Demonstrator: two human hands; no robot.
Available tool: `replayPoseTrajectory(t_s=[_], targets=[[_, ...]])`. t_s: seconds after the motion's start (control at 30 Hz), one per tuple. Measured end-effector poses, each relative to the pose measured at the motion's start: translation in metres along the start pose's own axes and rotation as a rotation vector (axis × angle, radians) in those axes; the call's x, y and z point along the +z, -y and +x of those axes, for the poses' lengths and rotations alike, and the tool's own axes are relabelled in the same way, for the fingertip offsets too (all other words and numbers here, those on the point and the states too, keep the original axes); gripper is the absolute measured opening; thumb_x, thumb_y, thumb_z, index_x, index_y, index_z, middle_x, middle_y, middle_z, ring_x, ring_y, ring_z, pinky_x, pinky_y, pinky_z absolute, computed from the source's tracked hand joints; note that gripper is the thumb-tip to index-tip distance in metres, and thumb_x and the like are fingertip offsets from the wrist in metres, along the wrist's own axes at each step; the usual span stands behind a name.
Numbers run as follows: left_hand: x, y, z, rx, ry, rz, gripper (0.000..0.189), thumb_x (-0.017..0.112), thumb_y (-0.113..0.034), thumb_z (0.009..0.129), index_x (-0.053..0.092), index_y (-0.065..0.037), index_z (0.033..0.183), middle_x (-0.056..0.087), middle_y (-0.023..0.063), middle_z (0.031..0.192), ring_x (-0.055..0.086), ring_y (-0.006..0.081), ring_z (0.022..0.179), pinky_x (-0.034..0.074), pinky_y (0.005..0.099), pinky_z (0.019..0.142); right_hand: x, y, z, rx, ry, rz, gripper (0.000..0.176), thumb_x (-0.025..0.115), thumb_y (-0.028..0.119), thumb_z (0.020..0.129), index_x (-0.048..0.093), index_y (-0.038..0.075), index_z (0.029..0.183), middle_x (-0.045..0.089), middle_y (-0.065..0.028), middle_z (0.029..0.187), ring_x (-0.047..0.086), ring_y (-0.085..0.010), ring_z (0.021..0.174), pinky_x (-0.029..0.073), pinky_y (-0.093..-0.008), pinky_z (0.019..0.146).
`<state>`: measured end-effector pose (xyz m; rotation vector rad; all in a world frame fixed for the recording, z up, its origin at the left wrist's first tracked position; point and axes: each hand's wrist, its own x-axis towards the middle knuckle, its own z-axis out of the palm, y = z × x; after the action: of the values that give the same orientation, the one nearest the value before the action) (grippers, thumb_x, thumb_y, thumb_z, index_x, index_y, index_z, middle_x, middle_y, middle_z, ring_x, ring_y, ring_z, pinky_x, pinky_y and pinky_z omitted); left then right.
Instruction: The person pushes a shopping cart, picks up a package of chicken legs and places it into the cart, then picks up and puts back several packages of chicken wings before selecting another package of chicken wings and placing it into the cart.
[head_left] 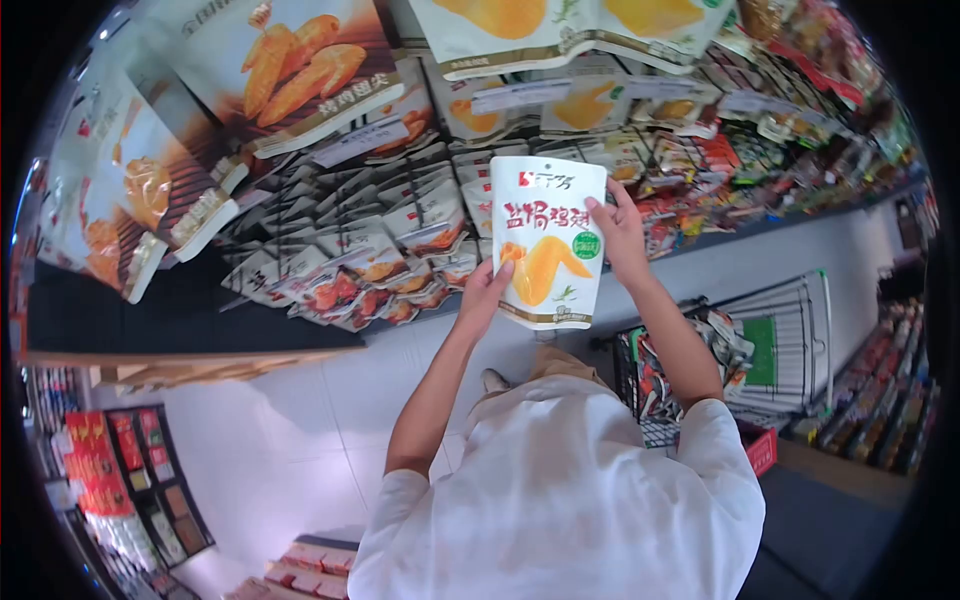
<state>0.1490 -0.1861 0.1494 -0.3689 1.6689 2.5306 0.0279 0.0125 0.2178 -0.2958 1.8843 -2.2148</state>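
Between my two hands is a white snack pouch with red lettering, a yellow chicken wing picture and a green round mark. It is held upright, front toward me. My left hand grips its lower left edge, thumb on the front. At the upper right edge, my right hand pinches it, thumb in front and fingers behind. Just beyond my left hand, rows of small silver-white snack packets fill the shelf. Past the pouch hang price strips in front of more packets.
Large hanging poster bags jut out at the upper left. A wire shopping cart holding several packets stands to my right. Pale tiled floor lies at the left. Red boxes are behind me, and a goods rack stands at the far left.
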Motion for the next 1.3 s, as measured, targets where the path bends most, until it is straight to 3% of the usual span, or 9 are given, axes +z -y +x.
replayPoseTrajectory(t_s=[0.07,0.1,0.13,0.23,0.5,0.7,0.9,1.07,1.3], targets=[[-0.004,-0.010,0.011,-0.007,-0.069,0.161,0.034,0.056,-0.029,0.095,0.058,-0.003,0.117,0.066,0.0056,0.103,0.061,0.0109,0.093,0.050,0.0246,0.080,-0.003,-0.004,0.020,0.008,0.003,0.127,0.031,0.057,0.017,0.094,0.053,0.000,0.120,0.065,-0.0085,0.103,0.061,-0.0108,0.084,0.048,-0.0234,0.074],[-0.010,-0.001,0.030,0.142,-0.161,0.303,0.037,0.059,-0.033,0.093,0.060,-0.003,0.114,0.066,0.0046,0.101,0.060,0.0098,0.091,0.049,0.0249,0.078,0.003,-0.002,0.032,0.039,-0.051,0.085,0.029,0.055,0.015,0.095,0.052,-0.001,0.119,0.064,-0.0110,0.107,0.062,-0.0128,0.086,0.050,-0.0245,0.075],[0.012,-0.047,0.020,0.059,-0.218,0.183,0.038,0.060,-0.034,0.092,0.060,-0.003,0.115,0.066,0.0036,0.100,0.059,0.0094,0.092,0.049,0.0264,0.079,0.017,0.017,0.038,0.086,0.081,0.244,0.028,0.053,0.014,0.096,0.051,-0.003,0.119,0.064,-0.0121,0.107,0.064,-0.0149,0.089,0.051,-0.0256,0.077],[0.014,-0.085,0.035,0.292,-0.060,0.035,0.032,0.064,-0.022,0.090,0.058,-0.002,0.115,0.066,0.0048,0.102,0.060,0.0091,0.095,0.048,0.0252,0.083,0.013,0.017,0.055,-0.022,0.199,0.203,0.026,0.052,0.014,0.096,0.052,-0.003,0.116,0.065,-0.0104,0.105,0.064,-0.0121,0.085,0.050,-0.0243,0.075],[0.021,-0.156,0.076,0.445,-0.245,0.074,0.031,0.071,-0.010,0.083,0.059,-0.001,0.110,0.068,0.0078,0.094,0.064,0.0104,0.085,0.053,0.0249,0.076,0.002,0.016,0.113,-0.123,0.432,0.053,0.024,0.056,0.012,0.095,0.055,-0.003,0.113,0.067,-0.0054,0.089,0.057,-0.0030,0.072,0.044,-0.0180,0.064],[0.035,-0.160,0.072,0.530,-0.303,0.135,0.031,0.073,-0.011,0.081,0.062,0.000,0.108,0.068,0.0067,0.092,0.064,0.0103,0.082,0.054,0.0245,0.073,0.011,0.023,0.125,-0.128,0.420,0.039,0.024,0.056,0.013,0.095,0.055,-0.004,0.111,0.067,-0.0071,0.091,0.059,-0.0044,0.075,0.046,-0.0187,0.067],[0.048,-0.168,0.076,0.421,-0.341,0.162,0.028,0.077,-0.015,0.077,0.068,0.001,0.097,0.068,0.0049,0.084,0.062,0.0096,0.075,0.051,0.0244,0.069,0.021,0.026,0.129,-0.193,0.391,0.017,0.025,0.059,0.015,0.094,0.056,-0.004,0.109,0.066,-0.0080,0.094,0.059,-0.0071,0.080,0.046,-0.0203,0.071],[0.037,-0.169,0.092,0.478,-0.375,0.157,0.013,0.068,-0.003,0.078,0.068,0.001,0.090,0.069,0.0065,0.083,0.064,0.0116,0.075,0.052,0.0268,0.069,0.023,0.034,0.131,-0.159,0.335,0.052,0.025,0.066,0.015,0.089,0.060,-0.004,0.104,0.065,-0.0051,0.088,0.057,-0.0065,0.078,0.046,-0.0205,0.068],[0.041,-0.181,0.101,0.475,-0.475,0.231,0.024,0.064,0.009,0.073,0.065,0.002,0.096,0.068,0.0075,0.088,0.064,0.0136,0.078,0.053,0.0271,0.071,0.034,0.051,0.138,-0.012,0.418,0.042,0.033,0.074,0.020,0.081,0.065,0.000,0.105,0.069,-0.0056,0.094,0.061,-0.0081,0.083,0.049,-0.0236,0.076]])
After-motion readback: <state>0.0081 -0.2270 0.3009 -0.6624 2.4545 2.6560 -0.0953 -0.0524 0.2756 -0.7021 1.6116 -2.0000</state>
